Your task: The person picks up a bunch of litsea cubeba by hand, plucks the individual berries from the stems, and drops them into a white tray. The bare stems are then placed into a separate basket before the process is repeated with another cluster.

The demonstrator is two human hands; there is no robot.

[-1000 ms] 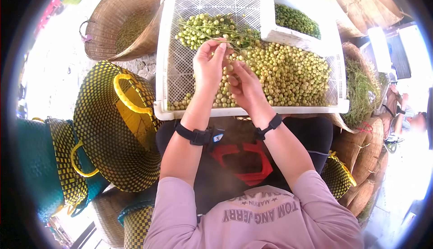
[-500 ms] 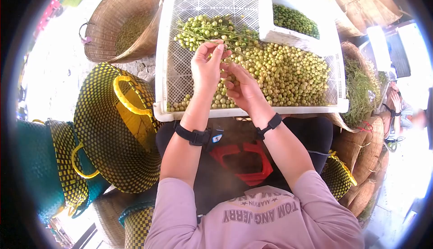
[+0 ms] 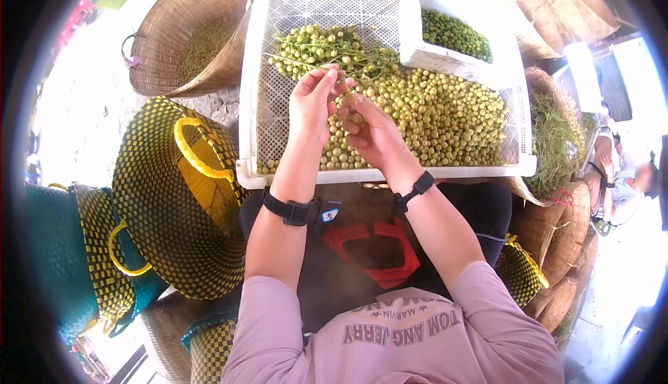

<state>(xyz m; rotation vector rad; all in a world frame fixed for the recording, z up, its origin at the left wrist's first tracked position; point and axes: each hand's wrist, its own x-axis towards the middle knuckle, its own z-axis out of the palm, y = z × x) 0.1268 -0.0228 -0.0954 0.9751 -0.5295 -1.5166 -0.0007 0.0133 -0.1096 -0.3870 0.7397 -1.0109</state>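
A white perforated crate (image 3: 278, 116) rests across my lap, filled with loose yellow-green round fruits (image 3: 438, 116). At its far left lie fruit clusters on thin green stems (image 3: 316, 43). My left hand (image 3: 313, 102) is raised over the crate, its fingertips pinching a stem that leads into those clusters. My right hand (image 3: 372, 133) is close beside it, fingers curled near the same stem, just above the loose fruits. Whether the right hand holds a fruit is hidden by the fingers.
A white tub of darker green fruits (image 3: 456, 33) sits in the crate's far right corner. A brown woven basket (image 3: 195, 29) stands at far left, yellow-black woven baskets (image 3: 177, 196) on my left, a basket of stems (image 3: 553, 140) at right. Another person (image 3: 626, 182) sits far right.
Both hands have drifted slightly down and left over the crate, and the fingers have come closer together on the stem. The crate and baskets have not moved.
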